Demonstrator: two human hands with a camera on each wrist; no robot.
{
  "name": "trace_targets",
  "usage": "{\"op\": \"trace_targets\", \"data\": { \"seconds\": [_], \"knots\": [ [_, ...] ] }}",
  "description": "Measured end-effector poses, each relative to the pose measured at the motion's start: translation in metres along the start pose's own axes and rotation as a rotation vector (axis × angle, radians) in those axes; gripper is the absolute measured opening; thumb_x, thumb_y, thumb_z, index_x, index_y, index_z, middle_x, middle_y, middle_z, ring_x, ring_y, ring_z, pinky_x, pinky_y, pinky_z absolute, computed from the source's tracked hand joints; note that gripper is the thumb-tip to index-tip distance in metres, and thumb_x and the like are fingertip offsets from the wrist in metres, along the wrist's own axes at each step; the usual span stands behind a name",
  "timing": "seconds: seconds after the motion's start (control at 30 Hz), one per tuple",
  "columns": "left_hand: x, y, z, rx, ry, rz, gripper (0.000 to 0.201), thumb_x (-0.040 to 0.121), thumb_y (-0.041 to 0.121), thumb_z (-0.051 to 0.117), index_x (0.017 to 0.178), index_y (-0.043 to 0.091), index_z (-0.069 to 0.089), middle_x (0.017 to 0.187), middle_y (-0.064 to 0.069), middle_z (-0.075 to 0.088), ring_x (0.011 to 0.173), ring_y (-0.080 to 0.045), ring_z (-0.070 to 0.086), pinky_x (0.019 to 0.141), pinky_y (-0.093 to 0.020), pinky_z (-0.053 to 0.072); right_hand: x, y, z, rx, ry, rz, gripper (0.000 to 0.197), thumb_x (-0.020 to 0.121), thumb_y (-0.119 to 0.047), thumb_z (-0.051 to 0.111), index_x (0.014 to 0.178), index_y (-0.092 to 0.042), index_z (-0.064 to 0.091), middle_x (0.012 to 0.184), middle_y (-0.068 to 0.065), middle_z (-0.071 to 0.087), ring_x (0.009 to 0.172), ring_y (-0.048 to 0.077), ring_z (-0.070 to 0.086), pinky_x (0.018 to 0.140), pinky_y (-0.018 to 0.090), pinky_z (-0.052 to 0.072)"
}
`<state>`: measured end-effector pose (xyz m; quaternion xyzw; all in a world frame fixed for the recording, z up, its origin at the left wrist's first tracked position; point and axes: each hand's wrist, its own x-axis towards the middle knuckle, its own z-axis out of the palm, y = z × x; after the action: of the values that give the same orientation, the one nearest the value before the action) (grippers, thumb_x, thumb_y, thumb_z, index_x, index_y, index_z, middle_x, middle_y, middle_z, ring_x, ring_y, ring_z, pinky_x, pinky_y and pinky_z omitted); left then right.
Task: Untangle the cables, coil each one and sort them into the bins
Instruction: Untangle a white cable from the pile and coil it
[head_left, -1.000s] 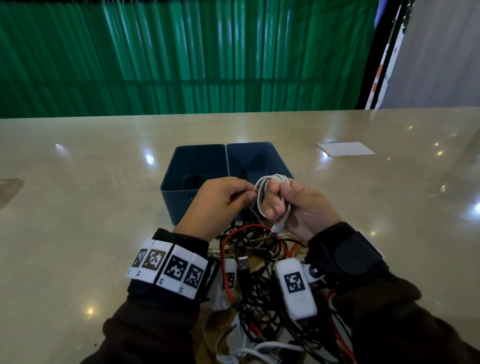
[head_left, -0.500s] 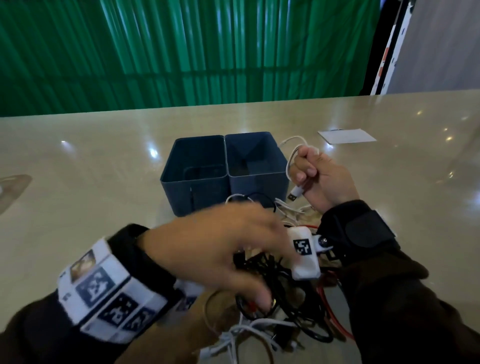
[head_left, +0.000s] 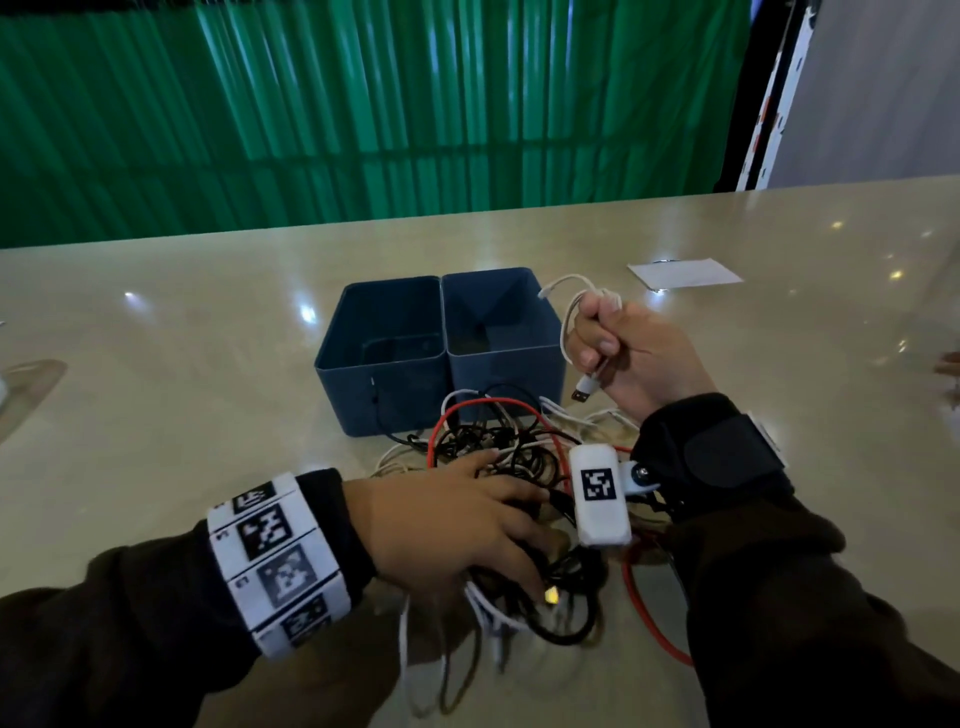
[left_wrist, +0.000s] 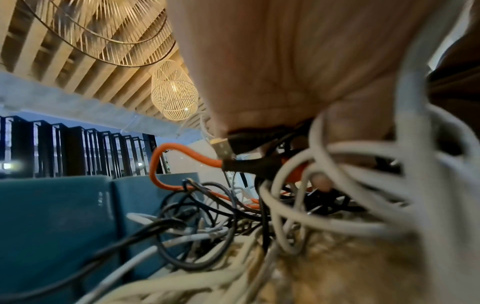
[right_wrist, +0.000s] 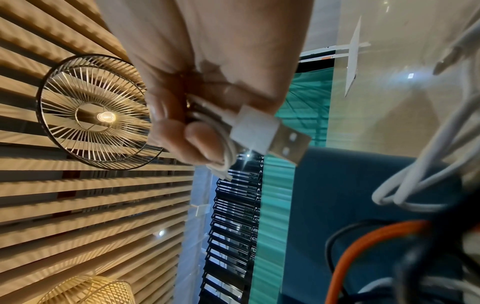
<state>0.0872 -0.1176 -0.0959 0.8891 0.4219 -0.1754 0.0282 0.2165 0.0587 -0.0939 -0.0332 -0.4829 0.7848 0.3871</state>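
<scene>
My right hand (head_left: 597, 343) grips a coiled white cable (head_left: 566, 322) just right of the right blue bin (head_left: 514, 374); its USB plug (right_wrist: 270, 135) sticks out below the curled fingers (right_wrist: 197, 131). The left blue bin (head_left: 374, 400) stands against the right one. In front of the bins lies a tangle of black, white and red cables (head_left: 498, 441). My left hand (head_left: 514, 525) is spread on the tangle, its fingers bent down among the strands. In the left wrist view white loops (left_wrist: 337, 222) wrap around its fingers (left_wrist: 322, 181), beside an orange-red cable (left_wrist: 182, 152).
A white sheet of paper (head_left: 683, 273) lies on the beige table (head_left: 156, 415) at the back right. A green corrugated wall (head_left: 363, 104) runs behind the table. The white tagged module (head_left: 600, 493) on my right wrist hangs over the tangle.
My hands have parted: the right has carried the white coil up and right, beside the right bin. The left has dropped onto the tangle and dug its fingers in.
</scene>
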Motion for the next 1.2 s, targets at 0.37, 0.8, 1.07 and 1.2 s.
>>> {"op": "trace_targets", "data": {
  "seconds": [0.37,0.8,1.07,1.2],
  "knots": [
    [-0.037,-0.018,0.027,0.254,0.270,-0.006,0.033,0.082,0.030,0.069,0.108,0.051,0.063,0.134,0.023,0.052,0.141,-0.018,0.027,0.114,-0.049,0.023,-0.003,0.004,0.012,-0.061,-0.140,0.027,0.023,0.090,-0.022,0.043,0.078,-0.011,0.058,0.050,-0.005,0.037,0.048,0.012,0.041,0.049,0.018,0.035],
    [-0.032,-0.025,-0.015,-0.459,0.251,-0.182,0.027,0.091,0.048,0.046,0.088,0.033,0.068,0.107,0.009,0.070,0.118,-0.005,0.055,0.115,-0.019,-0.006,-0.004,0.045,0.023,-0.390,-0.245,0.214,0.019,0.090,-0.020,0.041,0.083,-0.007,0.053,0.049,-0.007,0.042,0.048,0.011,0.044,0.050,0.018,0.038],
    [-0.042,0.001,-0.078,-0.355,0.849,-0.612,0.048,0.085,0.056,0.043,0.063,0.018,0.061,0.050,0.005,0.054,0.050,-0.008,0.049,0.048,-0.022,0.036,-0.004,0.032,0.025,-0.572,-0.051,0.094,0.035,0.102,-0.008,0.030,0.073,-0.010,0.049,0.055,0.008,0.037,0.042,0.008,0.042,0.042,0.016,0.034],
    [-0.073,0.015,-0.096,-0.361,0.851,-0.641,0.044,0.081,0.057,0.046,0.069,0.020,0.065,0.061,0.004,0.066,0.057,-0.011,0.062,0.060,-0.036,0.052,-0.001,0.038,0.021,-0.566,-0.070,0.081,0.028,0.102,-0.005,0.030,0.083,-0.006,0.050,0.048,-0.008,0.040,0.046,0.009,0.043,0.050,0.019,0.036]
  ]
}}
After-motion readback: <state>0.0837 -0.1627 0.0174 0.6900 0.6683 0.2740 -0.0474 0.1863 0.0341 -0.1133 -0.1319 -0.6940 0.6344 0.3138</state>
